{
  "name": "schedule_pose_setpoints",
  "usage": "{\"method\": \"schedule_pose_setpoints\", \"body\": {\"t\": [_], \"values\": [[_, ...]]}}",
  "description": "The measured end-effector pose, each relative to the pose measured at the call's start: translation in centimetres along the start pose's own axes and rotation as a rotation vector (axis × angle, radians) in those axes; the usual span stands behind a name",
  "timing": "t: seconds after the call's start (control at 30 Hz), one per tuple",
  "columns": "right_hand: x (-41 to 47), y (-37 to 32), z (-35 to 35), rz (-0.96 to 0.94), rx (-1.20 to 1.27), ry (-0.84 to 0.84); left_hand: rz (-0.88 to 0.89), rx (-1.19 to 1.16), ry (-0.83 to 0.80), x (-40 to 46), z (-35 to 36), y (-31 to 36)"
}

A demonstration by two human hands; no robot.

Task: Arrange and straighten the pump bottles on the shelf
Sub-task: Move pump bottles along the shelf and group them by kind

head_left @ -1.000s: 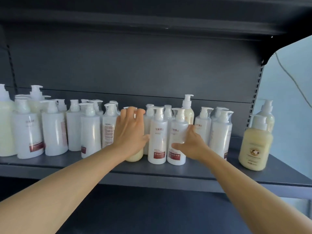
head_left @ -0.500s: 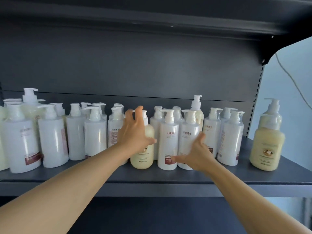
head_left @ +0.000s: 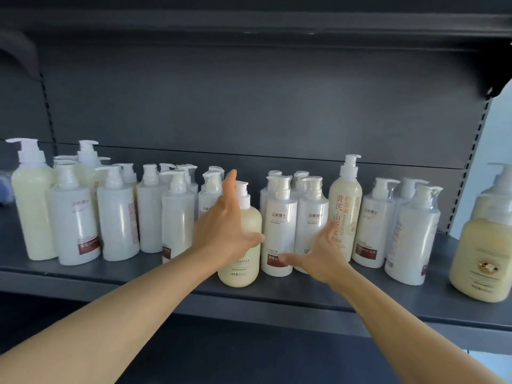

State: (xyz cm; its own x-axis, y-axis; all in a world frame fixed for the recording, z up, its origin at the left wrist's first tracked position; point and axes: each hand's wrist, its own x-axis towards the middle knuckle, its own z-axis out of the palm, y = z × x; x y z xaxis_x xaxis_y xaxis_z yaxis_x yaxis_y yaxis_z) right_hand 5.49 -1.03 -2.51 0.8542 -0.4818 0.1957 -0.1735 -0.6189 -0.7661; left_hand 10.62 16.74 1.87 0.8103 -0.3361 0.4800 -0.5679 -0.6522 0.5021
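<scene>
While reaching, both hands [head_left: 225, 231] splayed.

Dark grey metal shelf [head_left: 138, 281], upright white pump bottles [head_left: 177, 217] crowded along it, cream round bottle [head_left: 243, 245] near the front edge, tall cream bottle [head_left: 345, 206] behind, squat yellow bottle [head_left: 482, 259] far right

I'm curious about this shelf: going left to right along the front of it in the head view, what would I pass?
Tall pale-yellow pump bottle → left hand → round cream pump bottle → white red-labelled pump bottle → right hand → slim cream bottle with brown characters → squat yellow pump bottle.
</scene>
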Motion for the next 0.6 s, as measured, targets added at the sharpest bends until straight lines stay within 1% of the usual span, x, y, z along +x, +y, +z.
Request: {"method": "schedule_pose_setpoints", "body": {"t": [0.1,0.2,0.3,0.47,0.53,0.6], "values": [[0.6,-0.6,0.9,-0.022,0.027,-0.032,0.016,-0.076,0.061,-1.4,0.4,-0.6],[1.3,-1.1,1.9,-0.02,0.041,-0.055,-0.014,-0.108,0.063,-2.5,1.4,-1.8],[2.0,-1.4,2.4,-0.03,0.052,-0.071,-0.114,-0.171,-0.011,-2.9,2.0,-3.0],[2.6,-1.2,2.1,-0.038,0.058,-0.114,-0.148,-0.191,-0.092,-2.7,2.0,-3.5],[2.6,-0.8,1.5,-0.014,0.012,-0.157,-0.158,-0.202,-0.116,-2.6,1.8,-3.5],[1.9,-0.7,0.8,-0.005,-0.08,-0.166,-0.161,-0.21,-0.135,-2.4,1.6,-3.5]]}}
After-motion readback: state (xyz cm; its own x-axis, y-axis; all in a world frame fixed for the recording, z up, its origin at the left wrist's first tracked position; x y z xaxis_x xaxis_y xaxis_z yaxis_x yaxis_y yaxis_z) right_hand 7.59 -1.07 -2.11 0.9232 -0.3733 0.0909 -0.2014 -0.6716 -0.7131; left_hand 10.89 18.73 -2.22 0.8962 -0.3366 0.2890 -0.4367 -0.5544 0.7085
